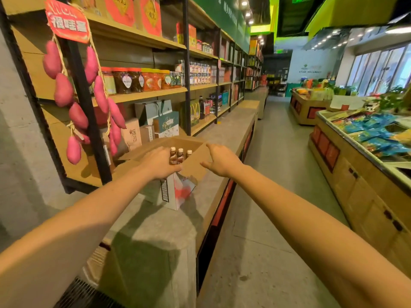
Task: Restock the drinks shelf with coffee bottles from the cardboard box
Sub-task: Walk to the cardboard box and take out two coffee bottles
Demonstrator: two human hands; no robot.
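Observation:
An open cardboard box (193, 165) sits on the grey counter (226, 127) below the wooden shelves (146, 95). Three brown coffee bottles (179, 155) with pale caps stand upright inside it. My left hand (159, 163) reaches over the box's near edge, its fingers curled beside the leftmost bottle; whether they grip it is hidden. My right hand (220, 160) hovers at the box's right flap with fingers spread and holds nothing.
Jars (133, 80) fill the middle shelf, gift bags (164, 121) and tea boxes stand behind the box. A string of pink fake sweet potatoes (66, 92) hangs at left. A white carton (175, 192) is under the box. The aisle floor (278, 174) runs right, past a produce stand (367, 138).

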